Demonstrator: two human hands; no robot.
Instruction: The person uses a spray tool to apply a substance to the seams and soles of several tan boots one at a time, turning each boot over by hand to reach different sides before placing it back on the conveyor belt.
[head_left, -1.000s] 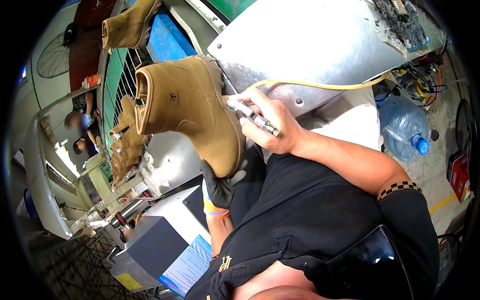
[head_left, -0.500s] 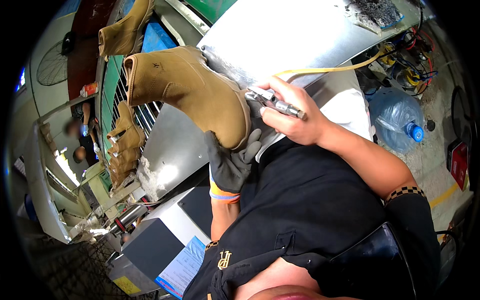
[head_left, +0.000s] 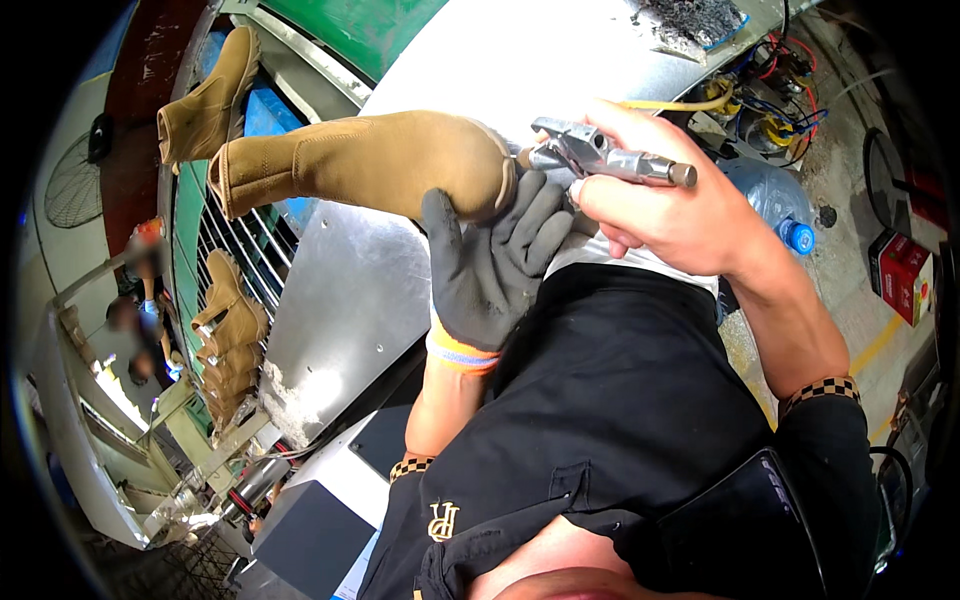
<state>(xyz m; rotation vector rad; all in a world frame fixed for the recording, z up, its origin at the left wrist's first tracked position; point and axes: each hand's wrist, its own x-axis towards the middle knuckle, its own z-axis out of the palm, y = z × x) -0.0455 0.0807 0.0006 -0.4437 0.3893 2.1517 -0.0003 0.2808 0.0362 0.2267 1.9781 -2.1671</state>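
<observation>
A tan pull-on boot (head_left: pixel 370 165) lies sideways above the metal worktop, its open shaft pointing left and its rounded foot end toward me. My left hand (head_left: pixel 490 265), in a dark grey work glove with an orange cuff, holds that end from below; the thumb rests on the upper and the fingers reach along the sole edge. My bare right hand (head_left: pixel 670 195) grips a silver metal spray gun (head_left: pixel 610 155). The gun's nozzle end is close to the sole edge, just above my gloved fingers. The boot's sole face is mostly hidden.
Another tan boot (head_left: pixel 210 100) stands at the upper left, and several more boots (head_left: pixel 230 330) sit beside a wire rack. A yellow hose (head_left: pixel 690 103) runs across the worktop's right edge (head_left: pixel 560 55). To the right are a large water bottle (head_left: pixel 765 195) and a red box (head_left: pixel 900 275).
The boot has been rolled over and its foot end swung upward, so it lies straighter. My left hand moved up with it. My right hand and the spray gun moved right and slightly up.
</observation>
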